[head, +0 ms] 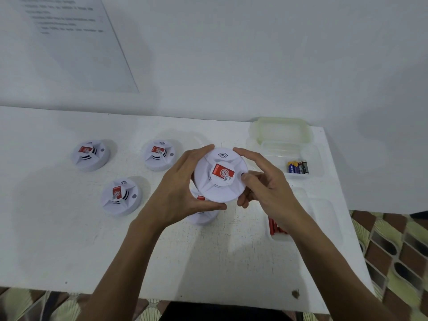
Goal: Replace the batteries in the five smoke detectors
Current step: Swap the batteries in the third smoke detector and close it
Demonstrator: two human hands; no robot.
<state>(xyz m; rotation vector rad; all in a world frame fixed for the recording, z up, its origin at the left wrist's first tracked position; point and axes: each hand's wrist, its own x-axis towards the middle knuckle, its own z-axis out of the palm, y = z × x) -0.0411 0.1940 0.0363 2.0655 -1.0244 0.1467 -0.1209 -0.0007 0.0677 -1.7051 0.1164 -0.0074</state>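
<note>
I hold a round white smoke detector (220, 176) with a red label above the table, face up. My left hand (183, 191) grips its left rim, thumb underneath. My right hand (264, 188) grips its right rim, fingers curled round the edge. Three more detectors lie on the table: one at far left (90, 155), one in the middle back (159, 155), one in front left (121, 196). Another detector (201, 214) sits on the table, partly hidden below the held one. Batteries (298, 167) lie in a clear tray (317, 158) at right.
A clear lid (280, 128) lies behind the tray. A second clear tray (322, 218) with red batteries (275, 228) sits under my right forearm. The white table (69, 239) ends at the right near a patterned floor (398, 251). A printed sheet (76, 42) hangs on the wall.
</note>
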